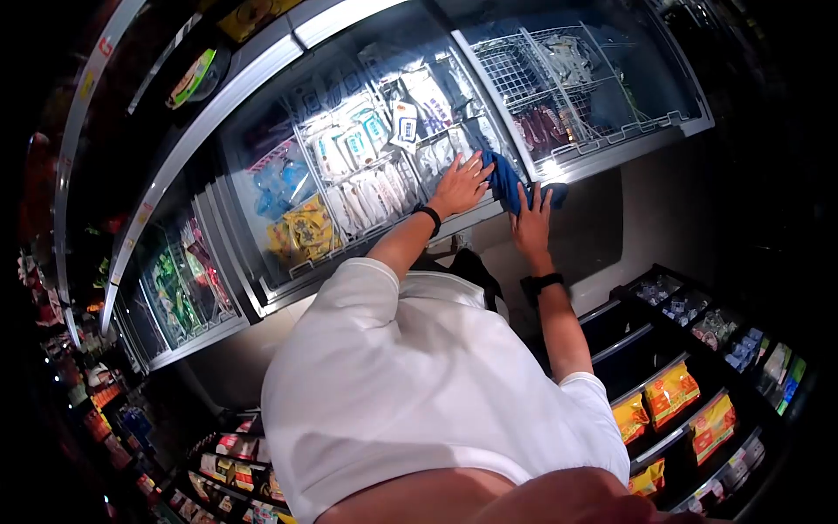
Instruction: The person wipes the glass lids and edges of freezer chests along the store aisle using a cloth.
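Observation:
A dark blue cloth [504, 181] lies bunched over the front edge of a glass-topped freezer [406, 225], near the frame between two glass lids. My left hand [463, 185] rests on the glass at the cloth's left side, fingers spread, the fingertips touching the cloth. Against the cloth's lower right part lies my right hand [532, 218], its fingers stretched out and apart. Under the glass are white packets [360, 135] in wire baskets and yellow packets [307, 229] farther left.
Right of the cloth, another freezer section [576, 87] holds wire baskets. A shelf with yellow and orange bags [672, 393] stands behind me at the lower right. More packed shelves [236, 463] are at the lower left. A metal rail [201, 118] runs along the freezer's far side.

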`<state>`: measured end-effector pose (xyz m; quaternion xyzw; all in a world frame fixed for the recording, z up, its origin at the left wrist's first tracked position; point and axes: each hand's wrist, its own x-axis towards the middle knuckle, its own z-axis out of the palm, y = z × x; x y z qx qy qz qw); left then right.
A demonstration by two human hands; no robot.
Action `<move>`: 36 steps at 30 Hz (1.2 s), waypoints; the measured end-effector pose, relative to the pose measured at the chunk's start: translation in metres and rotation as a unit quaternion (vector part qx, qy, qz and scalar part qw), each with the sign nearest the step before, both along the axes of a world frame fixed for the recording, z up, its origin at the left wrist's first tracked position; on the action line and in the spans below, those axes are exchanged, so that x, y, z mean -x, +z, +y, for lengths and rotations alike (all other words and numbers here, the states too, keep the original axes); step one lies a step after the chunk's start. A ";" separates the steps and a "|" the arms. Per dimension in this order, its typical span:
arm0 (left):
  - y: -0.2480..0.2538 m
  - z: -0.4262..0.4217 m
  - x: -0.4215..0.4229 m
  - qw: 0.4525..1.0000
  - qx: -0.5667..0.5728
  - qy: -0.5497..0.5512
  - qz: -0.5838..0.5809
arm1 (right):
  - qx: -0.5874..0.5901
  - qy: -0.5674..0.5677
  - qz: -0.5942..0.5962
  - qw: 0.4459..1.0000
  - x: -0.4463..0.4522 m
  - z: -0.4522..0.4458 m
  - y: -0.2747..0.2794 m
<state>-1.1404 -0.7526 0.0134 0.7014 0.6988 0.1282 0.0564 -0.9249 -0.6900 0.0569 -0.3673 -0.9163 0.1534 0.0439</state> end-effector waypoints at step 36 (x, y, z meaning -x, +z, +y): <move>-0.016 -0.386 0.246 0.775 -0.002 0.631 -0.032 | 0.082 0.376 0.111 0.916 0.361 -0.236 -0.033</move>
